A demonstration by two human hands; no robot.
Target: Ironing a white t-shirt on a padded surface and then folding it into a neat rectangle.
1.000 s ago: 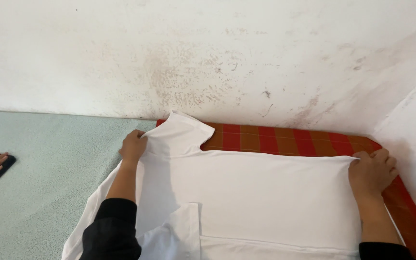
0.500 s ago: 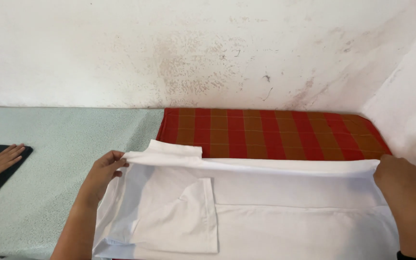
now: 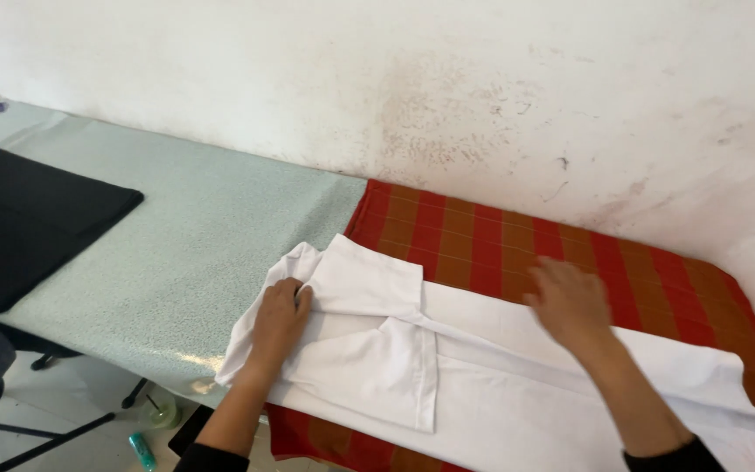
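A white shirt [image 3: 447, 367] lies folded lengthwise on a red checked cloth [image 3: 517, 249], its collar end to the left. My left hand [image 3: 280, 319] presses flat on the bunched fabric beside the collar, fingers spread. Blurred with motion, my right hand [image 3: 570, 301] hovers palm down over the shirt's upper edge near the middle, fingers apart and holding nothing. A chest pocket [image 3: 386, 376] faces up between my hands.
The checked cloth covers the right part of a pale green speckled table [image 3: 194, 236] against a stained white wall [image 3: 447, 96]. A folded black garment [image 3: 19, 223] lies at the table's left. Below the table edge stand black chair legs [image 3: 54, 433] and small bottles [image 3: 155, 411].
The far half of the shirt was folded toward me, then both hands let go of its edge. My left hand now presses by the collar and my right sweeps over it. The view swung left.
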